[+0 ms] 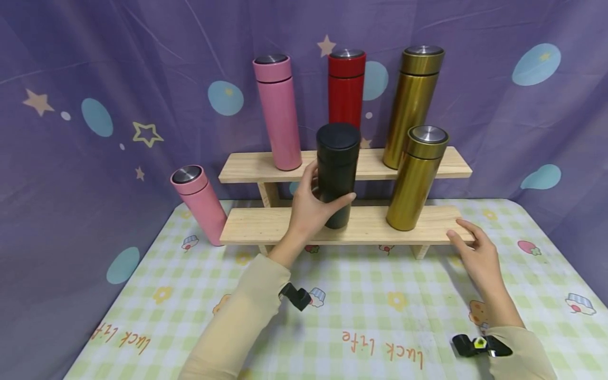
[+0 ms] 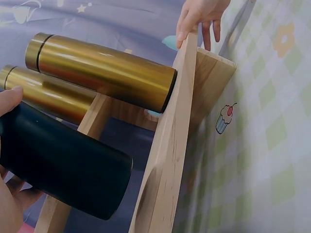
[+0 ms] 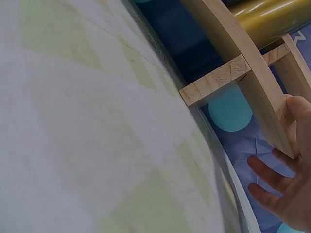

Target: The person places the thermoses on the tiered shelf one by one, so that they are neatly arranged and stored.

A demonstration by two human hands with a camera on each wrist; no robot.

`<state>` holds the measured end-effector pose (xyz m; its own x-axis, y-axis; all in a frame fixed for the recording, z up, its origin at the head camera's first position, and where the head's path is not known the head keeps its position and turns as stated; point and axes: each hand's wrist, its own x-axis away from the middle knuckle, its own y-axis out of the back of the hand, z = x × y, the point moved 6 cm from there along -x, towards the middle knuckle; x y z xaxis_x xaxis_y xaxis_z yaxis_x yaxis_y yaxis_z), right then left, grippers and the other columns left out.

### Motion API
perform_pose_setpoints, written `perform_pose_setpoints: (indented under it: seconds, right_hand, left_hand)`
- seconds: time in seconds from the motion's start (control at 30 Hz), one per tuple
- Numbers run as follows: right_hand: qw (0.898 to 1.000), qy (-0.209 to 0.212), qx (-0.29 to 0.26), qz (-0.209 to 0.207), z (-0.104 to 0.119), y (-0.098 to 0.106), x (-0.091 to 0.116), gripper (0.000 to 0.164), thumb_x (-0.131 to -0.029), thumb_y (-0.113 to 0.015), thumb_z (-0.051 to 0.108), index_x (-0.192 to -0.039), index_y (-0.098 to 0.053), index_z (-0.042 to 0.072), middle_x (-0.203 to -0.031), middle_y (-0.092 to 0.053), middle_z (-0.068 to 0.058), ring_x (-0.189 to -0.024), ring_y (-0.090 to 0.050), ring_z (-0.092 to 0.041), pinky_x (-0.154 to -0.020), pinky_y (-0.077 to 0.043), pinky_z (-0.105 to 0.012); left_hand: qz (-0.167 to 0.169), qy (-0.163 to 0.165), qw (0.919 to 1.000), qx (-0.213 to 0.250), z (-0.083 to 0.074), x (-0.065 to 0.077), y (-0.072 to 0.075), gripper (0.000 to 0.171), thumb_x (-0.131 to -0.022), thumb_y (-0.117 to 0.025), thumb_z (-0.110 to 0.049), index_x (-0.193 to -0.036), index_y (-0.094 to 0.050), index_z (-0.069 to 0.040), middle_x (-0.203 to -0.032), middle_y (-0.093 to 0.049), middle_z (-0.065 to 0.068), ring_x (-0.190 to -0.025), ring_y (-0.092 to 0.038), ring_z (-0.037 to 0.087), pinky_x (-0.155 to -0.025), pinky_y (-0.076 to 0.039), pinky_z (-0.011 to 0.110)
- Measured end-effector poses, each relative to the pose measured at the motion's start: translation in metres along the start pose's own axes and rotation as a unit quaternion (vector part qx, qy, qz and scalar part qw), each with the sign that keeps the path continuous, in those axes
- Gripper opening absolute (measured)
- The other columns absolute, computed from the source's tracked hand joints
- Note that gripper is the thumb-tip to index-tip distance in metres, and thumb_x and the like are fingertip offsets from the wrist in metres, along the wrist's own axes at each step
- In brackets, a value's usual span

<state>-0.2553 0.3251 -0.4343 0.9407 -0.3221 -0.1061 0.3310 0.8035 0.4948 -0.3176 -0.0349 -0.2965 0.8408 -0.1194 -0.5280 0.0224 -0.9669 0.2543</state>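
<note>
In the head view my left hand [image 1: 307, 208] grips a black thermos bottle [image 1: 338, 174] around its lower body. The left wrist view shows a gap between the base of this bottle [image 2: 68, 155] and the lower board [image 2: 167, 145], so it is held just off the wood. My right hand [image 1: 477, 253] holds the right end of the two-tier wooden shelf's lower board [image 1: 366, 227]. Its thumb lies against the board edge, and the other fingers spread loosely below in the right wrist view. A gold thermos [image 1: 418, 179] stands on that board, between the hands.
On the upper board [image 1: 247, 166] stand a pink thermos [image 1: 279, 113], a red thermos [image 1: 347, 87] partly hidden by the black one, and another gold thermos [image 1: 413, 105]. One more pink thermos [image 1: 199, 203] stands on the checked tablecloth [image 1: 356, 295] left of the shelf. A purple curtain [image 1: 157, 63] hangs behind.
</note>
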Motion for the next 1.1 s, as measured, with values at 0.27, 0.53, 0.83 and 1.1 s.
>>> perform_pose_setpoints:
  seconds: [0.27, 0.53, 0.83, 1.1]
  right_hand:
    - [1.0, -0.001, 0.001, -0.005, 0.0, 0.0, 0.0, 0.069, -0.097, -0.056, 0.052, -0.152, -0.04, 0.014, -0.144, -0.045, -0.026, -0.097, -0.047, -0.005, -0.064, -0.042, -0.013]
    - [1.0, -0.001, -0.001, -0.005, 0.0, -0.001, -0.001, 0.069, -0.097, -0.056, 0.052, -0.152, -0.04, 0.013, -0.143, -0.046, -0.026, -0.095, -0.047, -0.004, -0.064, -0.042, -0.013]
    - [1.0, -0.002, 0.0, -0.002, 0.0, -0.001, -0.001, 0.07, -0.097, -0.055, 0.052, -0.153, -0.039, 0.013, -0.142, -0.046, -0.026, -0.096, -0.048, -0.007, -0.065, -0.042, -0.013]
    - [1.0, -0.005, 0.0, -0.003, 0.0, -0.001, 0.0, 0.07, -0.097, -0.056, 0.053, -0.153, -0.039, 0.014, -0.146, -0.043, -0.025, -0.097, -0.048, -0.008, -0.065, -0.042, -0.013]
  left_hand:
    - [-0.01, 0.018, 0.9997, -0.01, 0.007, -0.008, -0.007, 0.084, -0.074, -0.088, -0.031, -0.145, -0.043, -0.023, -0.122, -0.056, 0.003, -0.102, -0.06, 0.017, -0.088, -0.049, 0.035]
    - [-0.007, 0.026, 0.9995, -0.014, 0.013, -0.012, -0.016, 0.085, -0.076, -0.087, -0.032, -0.147, -0.041, -0.023, -0.123, -0.056, 0.004, -0.103, -0.06, 0.018, -0.09, -0.049, 0.035]
    - [-0.006, 0.038, 0.999, -0.024, 0.018, -0.011, -0.025, 0.086, -0.075, -0.087, -0.036, -0.147, -0.042, -0.023, -0.123, -0.057, 0.003, -0.104, -0.059, 0.017, -0.09, -0.048, 0.036]
    - [-0.003, 0.036, 0.9991, -0.025, 0.02, -0.009, -0.03, 0.087, -0.075, -0.087, -0.033, -0.148, -0.041, -0.021, -0.124, -0.057, 0.005, -0.105, -0.06, 0.018, -0.091, -0.048, 0.036]
